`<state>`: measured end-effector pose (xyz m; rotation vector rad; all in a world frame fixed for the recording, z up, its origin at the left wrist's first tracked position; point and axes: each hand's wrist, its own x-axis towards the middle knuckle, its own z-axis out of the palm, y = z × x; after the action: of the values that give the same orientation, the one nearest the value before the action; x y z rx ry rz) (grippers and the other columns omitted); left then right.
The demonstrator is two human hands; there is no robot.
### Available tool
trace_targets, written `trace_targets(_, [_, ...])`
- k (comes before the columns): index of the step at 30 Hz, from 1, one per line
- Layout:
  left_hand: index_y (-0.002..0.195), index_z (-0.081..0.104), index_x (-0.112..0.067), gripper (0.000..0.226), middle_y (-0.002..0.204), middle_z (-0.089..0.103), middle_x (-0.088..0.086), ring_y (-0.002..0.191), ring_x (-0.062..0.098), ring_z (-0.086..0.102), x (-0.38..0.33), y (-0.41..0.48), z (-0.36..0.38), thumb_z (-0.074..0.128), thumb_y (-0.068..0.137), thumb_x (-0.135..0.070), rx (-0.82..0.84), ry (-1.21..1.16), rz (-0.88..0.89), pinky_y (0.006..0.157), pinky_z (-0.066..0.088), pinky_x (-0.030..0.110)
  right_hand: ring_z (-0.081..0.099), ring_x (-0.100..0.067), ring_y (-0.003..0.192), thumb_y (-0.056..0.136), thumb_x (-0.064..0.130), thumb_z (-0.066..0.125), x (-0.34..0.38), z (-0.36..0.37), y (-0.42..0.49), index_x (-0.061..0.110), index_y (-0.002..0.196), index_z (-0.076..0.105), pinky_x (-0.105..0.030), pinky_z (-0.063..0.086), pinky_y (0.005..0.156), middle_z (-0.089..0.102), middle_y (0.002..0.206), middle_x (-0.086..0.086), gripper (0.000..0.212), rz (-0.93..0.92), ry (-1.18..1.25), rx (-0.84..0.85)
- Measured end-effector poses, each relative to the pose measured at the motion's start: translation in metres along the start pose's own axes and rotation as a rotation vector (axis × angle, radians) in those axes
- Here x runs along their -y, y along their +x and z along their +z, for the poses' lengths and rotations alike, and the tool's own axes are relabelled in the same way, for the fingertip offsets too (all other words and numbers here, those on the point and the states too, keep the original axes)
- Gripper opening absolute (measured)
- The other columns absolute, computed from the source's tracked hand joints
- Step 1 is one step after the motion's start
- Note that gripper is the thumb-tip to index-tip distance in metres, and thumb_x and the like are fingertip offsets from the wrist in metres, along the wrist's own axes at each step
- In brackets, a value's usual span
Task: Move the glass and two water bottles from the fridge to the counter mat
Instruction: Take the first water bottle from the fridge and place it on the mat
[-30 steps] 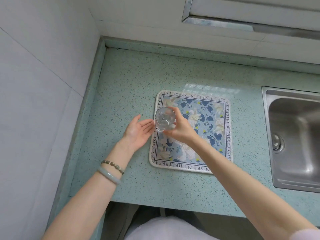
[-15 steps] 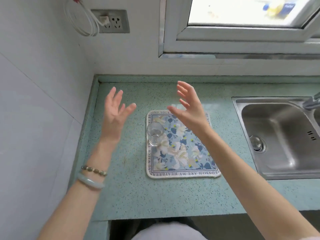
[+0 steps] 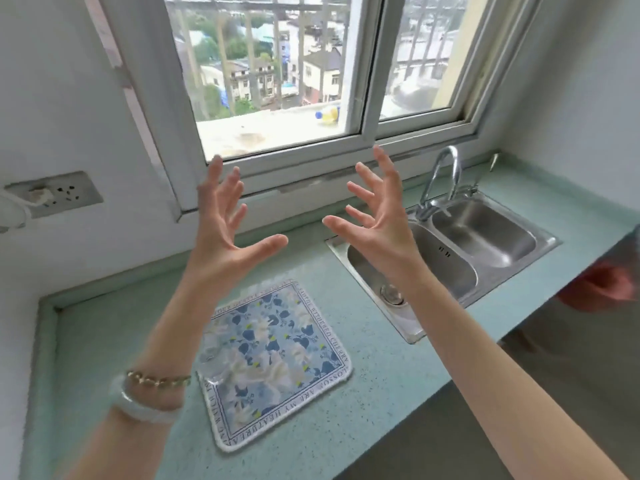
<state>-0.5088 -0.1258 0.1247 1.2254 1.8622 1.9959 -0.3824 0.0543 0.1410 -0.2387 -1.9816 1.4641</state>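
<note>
A clear glass (image 3: pixel 214 362) stands upright on the left part of the blue floral counter mat (image 3: pixel 277 368), partly blurred and next to my left forearm. My left hand (image 3: pixel 225 237) is raised well above the counter with its fingers spread and nothing in it. My right hand (image 3: pixel 377 220) is raised beside it, also spread and empty. Both hands are clear of the glass. No water bottles or fridge are in view.
A steel double sink (image 3: pixel 450 261) with a tap (image 3: pixel 440 181) sits right of the mat in the green counter (image 3: pixel 104 341). A window (image 3: pixel 294 74) fills the back wall, a wall socket (image 3: pixel 52 195) is at the left. A blurred red object (image 3: pixel 606 282) is at the right edge.
My right hand let go of the glass, which now stands on the mat. Both hands rose with fingers spread, and the view tilted up and to the right.
</note>
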Motion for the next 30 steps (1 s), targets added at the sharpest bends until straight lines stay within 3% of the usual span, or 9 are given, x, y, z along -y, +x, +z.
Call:
trace_targets(4, [0.152, 0.008, -0.035, 0.123, 0.157, 0.026, -0.001, 0.144, 0.007, 0.028, -0.009, 0.021, 0.071, 0.087, 0.059, -0.047, 0.172, -0.085, 0.063, 0.118, 0.027, 0.041, 0.042, -0.013, 0.135, 0.076, 0.013, 0.081, 0.013, -0.077, -0.030, 0.039, 0.149, 0.014, -0.037, 0.041, 0.108, 0.030, 0.156, -0.005, 0.102, 0.004, -0.076, -0.175])
trace_targets(7, [0.150, 0.012, -0.040, 0.120, 0.157, 0.027, 0.000, 0.144, 0.007, 0.029, -0.020, 0.028, 0.136, 0.086, 0.056, -0.054, 0.289, -0.159, 0.100, 0.117, 0.027, 0.041, 0.042, -0.012, 0.135, 0.075, 0.016, 0.080, 0.023, -0.139, -0.067, 0.047, 0.143, 0.018, -0.036, 0.041, 0.109, 0.030, 0.156, -0.004, 0.098, 0.002, -0.138, -0.313])
trace_targets(10, [0.152, 0.010, -0.034, 0.120, 0.157, 0.027, 0.001, 0.144, 0.008, 0.029, -0.035, 0.025, 0.205, 0.086, 0.060, -0.048, 0.397, -0.217, 0.132, 0.117, 0.027, 0.042, 0.043, -0.013, 0.135, 0.072, 0.018, 0.080, 0.034, -0.194, -0.109, 0.055, 0.135, 0.021, -0.035, 0.040, 0.109, 0.032, 0.154, -0.002, 0.094, 0.004, -0.174, -0.439])
trace_targets(15, [0.153, 0.009, -0.032, 0.123, 0.158, 0.026, 0.001, 0.143, 0.006, 0.030, -0.070, -0.011, 0.328, 0.086, 0.059, -0.050, 0.564, -0.335, 0.139, 0.117, 0.028, 0.037, 0.046, -0.007, 0.131, 0.070, 0.017, 0.080, 0.059, -0.294, -0.194, 0.041, 0.144, 0.023, -0.025, 0.041, 0.103, 0.036, 0.151, 0.000, 0.097, 0.022, -0.245, -0.644])
trace_targets(19, [0.153, 0.010, -0.031, 0.115, 0.155, 0.028, -0.002, 0.143, 0.005, 0.030, -0.100, -0.050, 0.423, 0.081, 0.062, -0.035, 0.671, -0.410, 0.153, 0.116, 0.029, 0.031, 0.043, -0.014, 0.134, 0.075, 0.009, 0.079, 0.081, -0.364, -0.267, 0.040, 0.141, 0.026, -0.033, 0.039, 0.109, 0.035, 0.153, -0.006, 0.090, 0.017, -0.316, -0.767])
trace_targets(21, [0.152, 0.013, -0.034, 0.113, 0.154, 0.030, -0.004, 0.142, 0.002, 0.031, -0.116, -0.070, 0.469, 0.081, 0.062, -0.034, 0.724, -0.464, 0.158, 0.114, 0.031, 0.026, 0.043, -0.013, 0.135, 0.074, 0.014, 0.078, 0.093, -0.395, -0.306, 0.040, 0.141, 0.026, -0.033, 0.039, 0.109, 0.034, 0.153, -0.004, 0.089, 0.028, -0.357, -0.831])
trace_targets(24, [0.148, 0.017, -0.042, 0.107, 0.154, 0.031, -0.005, 0.142, 0.003, 0.031, -0.143, -0.101, 0.534, 0.082, 0.063, -0.033, 0.821, -0.534, 0.168, 0.116, 0.031, 0.032, 0.043, -0.011, 0.135, 0.072, 0.019, 0.078, 0.109, -0.440, -0.363, 0.037, 0.144, 0.026, -0.028, 0.040, 0.106, 0.035, 0.153, -0.001, 0.090, 0.042, -0.408, -0.951])
trace_targets(26, [0.148, 0.017, -0.042, 0.110, 0.155, 0.030, -0.005, 0.142, 0.004, 0.031, -0.158, -0.118, 0.569, 0.085, 0.061, -0.040, 0.888, -0.557, 0.176, 0.117, 0.029, 0.038, 0.043, -0.010, 0.135, 0.072, 0.019, 0.078, 0.118, -0.462, -0.394, 0.037, 0.144, 0.027, -0.028, 0.040, 0.106, 0.036, 0.152, 0.001, 0.090, 0.049, -0.445, -1.010])
trace_targets(30, [0.151, 0.014, -0.038, 0.117, 0.156, 0.030, -0.006, 0.142, 0.004, 0.031, -0.189, -0.150, 0.638, 0.083, 0.059, -0.057, 1.039, -0.584, 0.215, 0.115, 0.029, 0.036, 0.044, -0.006, 0.134, 0.072, 0.021, 0.080, 0.135, -0.499, -0.456, 0.045, 0.141, 0.031, -0.025, 0.041, 0.105, 0.039, 0.149, 0.008, 0.087, 0.053, -0.516, -1.163])
